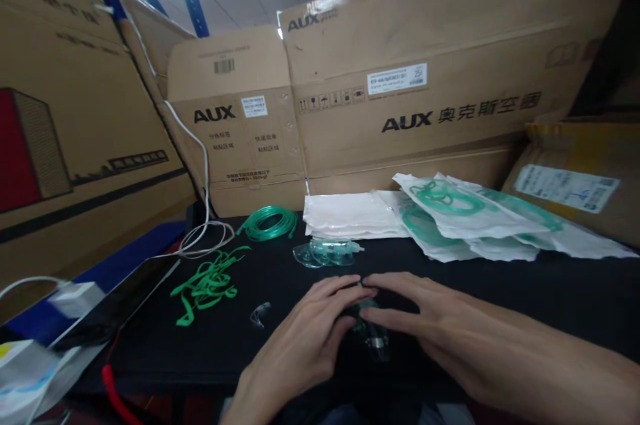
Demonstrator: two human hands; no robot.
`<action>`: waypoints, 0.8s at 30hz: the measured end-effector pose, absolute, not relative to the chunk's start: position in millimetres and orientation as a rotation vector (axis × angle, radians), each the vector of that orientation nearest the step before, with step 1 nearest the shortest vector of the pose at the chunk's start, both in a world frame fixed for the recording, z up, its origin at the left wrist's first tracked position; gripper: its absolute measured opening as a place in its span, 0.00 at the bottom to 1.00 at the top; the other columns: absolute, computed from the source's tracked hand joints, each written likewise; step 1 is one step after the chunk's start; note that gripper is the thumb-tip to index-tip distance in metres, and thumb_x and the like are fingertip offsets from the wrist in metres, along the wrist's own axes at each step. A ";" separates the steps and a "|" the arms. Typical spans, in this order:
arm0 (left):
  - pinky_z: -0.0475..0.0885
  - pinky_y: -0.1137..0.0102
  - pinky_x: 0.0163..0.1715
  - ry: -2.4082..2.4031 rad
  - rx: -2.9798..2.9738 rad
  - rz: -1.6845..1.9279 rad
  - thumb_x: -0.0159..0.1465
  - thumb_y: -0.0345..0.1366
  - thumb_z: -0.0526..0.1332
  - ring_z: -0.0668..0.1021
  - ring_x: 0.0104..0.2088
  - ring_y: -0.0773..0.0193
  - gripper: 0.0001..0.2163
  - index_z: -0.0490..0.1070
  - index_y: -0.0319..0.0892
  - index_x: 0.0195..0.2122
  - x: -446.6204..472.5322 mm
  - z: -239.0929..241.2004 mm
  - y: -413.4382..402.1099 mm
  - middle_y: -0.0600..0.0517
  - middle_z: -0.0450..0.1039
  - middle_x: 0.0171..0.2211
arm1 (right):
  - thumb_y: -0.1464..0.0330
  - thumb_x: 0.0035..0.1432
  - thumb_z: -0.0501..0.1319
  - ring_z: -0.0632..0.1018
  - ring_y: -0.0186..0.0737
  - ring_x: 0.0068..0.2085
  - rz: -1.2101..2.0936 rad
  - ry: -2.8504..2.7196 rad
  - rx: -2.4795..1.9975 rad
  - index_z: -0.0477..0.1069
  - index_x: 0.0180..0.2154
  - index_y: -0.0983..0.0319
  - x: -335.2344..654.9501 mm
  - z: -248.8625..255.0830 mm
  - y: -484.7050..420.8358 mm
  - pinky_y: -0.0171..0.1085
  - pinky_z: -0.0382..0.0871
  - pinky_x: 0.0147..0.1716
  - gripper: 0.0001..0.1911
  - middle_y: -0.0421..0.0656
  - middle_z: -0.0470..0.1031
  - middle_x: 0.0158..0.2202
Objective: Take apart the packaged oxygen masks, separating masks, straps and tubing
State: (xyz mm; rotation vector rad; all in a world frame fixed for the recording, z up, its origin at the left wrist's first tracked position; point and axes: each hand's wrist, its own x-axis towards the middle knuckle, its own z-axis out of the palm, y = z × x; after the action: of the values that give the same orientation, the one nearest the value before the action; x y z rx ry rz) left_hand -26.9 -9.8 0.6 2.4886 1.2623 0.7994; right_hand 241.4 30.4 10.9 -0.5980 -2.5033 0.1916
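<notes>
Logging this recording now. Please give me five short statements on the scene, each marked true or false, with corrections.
1. Both the left hand and right hand are at a clear plastic piece. True.
2. The coiled green tubing lies right of the white packets. False: it lies left of them.
3. The green strap bundle is nearer the person than the coiled green tubing. True.
4. The left hand grips the red cable. False: they are apart.
5. The tabletop is black. True.

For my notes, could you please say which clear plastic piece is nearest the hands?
The greenish piece between the left hand and right hand; the small piece lies left of them, the cluster beyond them.
</notes>
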 end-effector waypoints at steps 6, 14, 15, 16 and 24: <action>0.68 0.65 0.60 1.351 2.355 1.089 0.72 0.28 0.52 0.73 0.57 0.63 0.16 0.67 0.49 0.59 -27.1 -0.1 -6.9 0.51 0.73 0.56 | 0.78 0.62 0.58 0.64 0.50 0.68 0.149 -2.670 -0.656 0.60 0.66 0.47 214.1 4.5 49.1 0.50 0.67 0.63 0.35 0.43 0.57 0.71; 0.69 0.76 0.25 1.622 1.896 1.119 0.69 0.47 0.58 0.76 0.28 0.65 0.14 0.72 0.43 0.34 -26.8 5.9 -6.5 0.54 0.74 0.28 | 0.67 0.65 0.62 0.77 0.44 0.59 0.305 -2.311 -0.861 0.64 0.62 0.54 197.8 -34.0 39.2 0.42 0.72 0.59 0.25 0.45 0.75 0.59; 0.69 0.76 0.24 1.633 1.831 1.138 0.69 0.49 0.58 0.77 0.27 0.65 0.15 0.72 0.43 0.34 -27.0 6.2 -6.0 0.53 0.74 0.28 | 0.66 0.65 0.62 0.77 0.45 0.59 0.319 -2.260 -0.883 0.64 0.62 0.54 194.9 -37.8 38.5 0.43 0.72 0.59 0.24 0.45 0.75 0.59; 0.69 0.76 0.23 1.624 1.776 1.143 0.68 0.49 0.58 0.77 0.27 0.65 0.15 0.73 0.43 0.35 -27.1 6.3 -5.8 0.53 0.75 0.29 | 0.66 0.65 0.62 0.77 0.45 0.59 0.337 -2.217 -0.899 0.64 0.61 0.54 191.9 -41.0 37.9 0.43 0.71 0.60 0.24 0.45 0.75 0.59; 0.74 0.77 0.33 1.367 1.694 1.189 0.67 0.48 0.61 0.80 0.33 0.63 0.15 0.77 0.42 0.34 -21.9 -0.4 -9.0 0.51 0.79 0.32 | 0.72 0.55 0.67 0.77 0.48 0.58 0.514 -2.045 -0.865 0.68 0.59 0.59 179.9 -37.5 29.1 0.39 0.73 0.57 0.29 0.50 0.75 0.59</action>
State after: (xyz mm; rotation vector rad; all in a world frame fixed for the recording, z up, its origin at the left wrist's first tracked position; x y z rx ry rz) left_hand -21.9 -9.0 -0.4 1.6940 1.3668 1.1887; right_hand 179.9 29.1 -37.5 -0.8647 -2.0446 0.5136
